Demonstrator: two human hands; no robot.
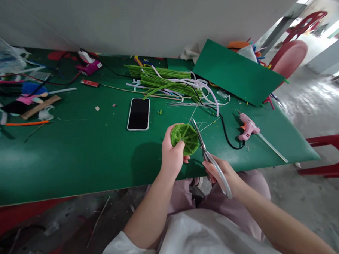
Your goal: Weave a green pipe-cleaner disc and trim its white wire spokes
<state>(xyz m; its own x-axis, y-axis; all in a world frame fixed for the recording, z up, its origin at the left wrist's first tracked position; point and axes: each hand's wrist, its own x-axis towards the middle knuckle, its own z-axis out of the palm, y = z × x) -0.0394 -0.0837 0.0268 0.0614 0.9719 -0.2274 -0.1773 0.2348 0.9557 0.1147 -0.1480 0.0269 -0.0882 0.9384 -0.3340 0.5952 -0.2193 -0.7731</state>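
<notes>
My left hand (172,151) is closed around a round green pipe-cleaner piece (190,136) with ribs running out from its middle, the thumb lying across its face. My right hand (220,169) grips a pair of metal scissors (208,155). Their blades point up and away, alongside the right edge of the green piece. Whether the blades touch it I cannot tell. Thin bare wires (207,126) lie on the table just beyond the blades. Small green clippings (159,112) lie to the left of them.
A phone (138,114) lies on the green table (89,160). Behind it are bundles of green pipe cleaners (167,77). At right rest a pink glue gun (248,127) with a black cord and a green board (237,71). Craft scraps (30,99) crowd the left end.
</notes>
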